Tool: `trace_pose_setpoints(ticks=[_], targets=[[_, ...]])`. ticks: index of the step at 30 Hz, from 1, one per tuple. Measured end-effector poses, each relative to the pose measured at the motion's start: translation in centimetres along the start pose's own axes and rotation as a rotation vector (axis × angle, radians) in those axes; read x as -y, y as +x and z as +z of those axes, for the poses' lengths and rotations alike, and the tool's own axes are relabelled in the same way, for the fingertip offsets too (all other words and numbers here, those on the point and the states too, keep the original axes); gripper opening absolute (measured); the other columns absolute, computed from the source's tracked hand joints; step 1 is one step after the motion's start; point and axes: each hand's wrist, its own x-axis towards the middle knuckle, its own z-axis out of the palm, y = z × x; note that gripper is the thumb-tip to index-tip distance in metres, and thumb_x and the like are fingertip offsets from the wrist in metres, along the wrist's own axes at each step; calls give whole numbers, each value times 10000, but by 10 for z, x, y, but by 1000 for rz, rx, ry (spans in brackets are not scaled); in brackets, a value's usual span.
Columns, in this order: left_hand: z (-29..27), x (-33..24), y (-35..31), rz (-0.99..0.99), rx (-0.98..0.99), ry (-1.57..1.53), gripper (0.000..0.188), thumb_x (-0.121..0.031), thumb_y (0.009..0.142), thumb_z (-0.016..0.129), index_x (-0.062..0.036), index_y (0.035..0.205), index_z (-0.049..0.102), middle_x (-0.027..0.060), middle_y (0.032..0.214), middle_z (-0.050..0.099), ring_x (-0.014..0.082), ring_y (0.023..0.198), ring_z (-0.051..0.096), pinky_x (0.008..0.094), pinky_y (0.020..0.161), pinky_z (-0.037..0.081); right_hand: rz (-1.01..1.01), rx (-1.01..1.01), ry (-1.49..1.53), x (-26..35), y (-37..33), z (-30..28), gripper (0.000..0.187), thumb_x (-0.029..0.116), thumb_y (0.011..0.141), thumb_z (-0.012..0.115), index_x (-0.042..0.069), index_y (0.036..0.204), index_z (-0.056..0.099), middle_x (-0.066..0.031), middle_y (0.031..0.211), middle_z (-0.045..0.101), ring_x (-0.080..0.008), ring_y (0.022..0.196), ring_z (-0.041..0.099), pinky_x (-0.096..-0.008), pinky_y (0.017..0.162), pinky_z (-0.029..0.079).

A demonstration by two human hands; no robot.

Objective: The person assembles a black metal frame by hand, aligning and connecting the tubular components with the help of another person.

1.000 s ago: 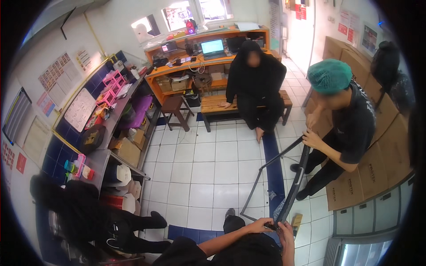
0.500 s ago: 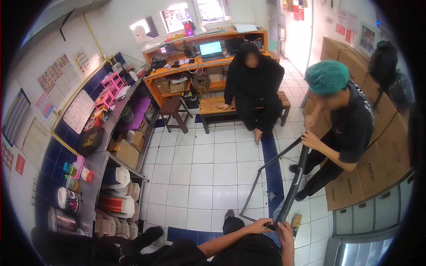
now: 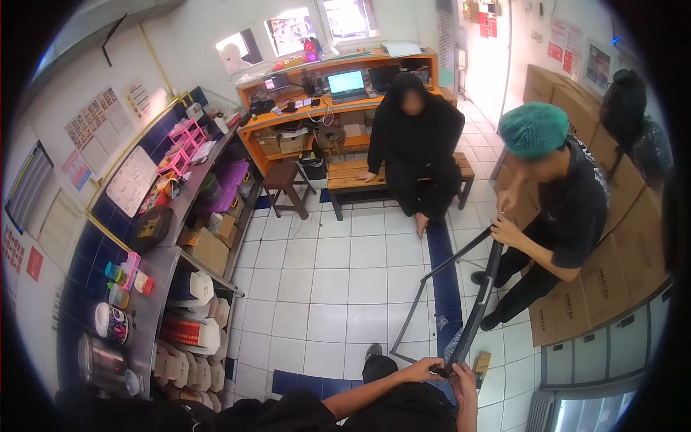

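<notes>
A long black folding frame (image 3: 476, 313), with a thick bar and a thinner jointed arm, slants from my lap up toward a co-worker (image 3: 576, 205) in a green hair net. My left hand (image 3: 423, 370) is closed around the near end of the frame, where a small dark part shows at the fingers. Just beside it, my right hand (image 3: 464, 377) pinches the same end from the right. The far end sits between the co-worker's two hands (image 3: 507, 219). My fingertips partly hide the joint there.
A person in black sits on a wooden bench (image 3: 353, 173) before an orange desk (image 3: 263, 128) with laptops. A brown stool (image 3: 286, 180) stands beside it. Along the left runs a metal counter (image 3: 155, 284) over stacked cartons. Large cardboard boxes (image 3: 597, 288) line the right.
The view has shifted slightly, and a dark-clad foot at the lower left has gone from sight. Both my hands and the co-worker's remain on the frame, nearly unmoved.
</notes>
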Motion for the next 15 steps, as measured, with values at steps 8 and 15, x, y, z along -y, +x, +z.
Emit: trace_pose_setpoints(ticks=[8,15], targets=[[4,6,1,45,-39,-17,303,-96,810,803,-33,938,536,20,812,542,104,804,491,298,722,432,1,-26,33,0,2,-1,143,215,926,693,157,1014,595,36,843,633,-103,706,564,-267,593,386],[3,4,-1,-6,-21,-29,303,-95,808,804,-28,953,545,35,838,569,114,831,522,304,744,450,11,-35,32,-3,5,-4,151,232,936,685,151,1022,590,27,830,629,-106,680,554,-270,580,384]])
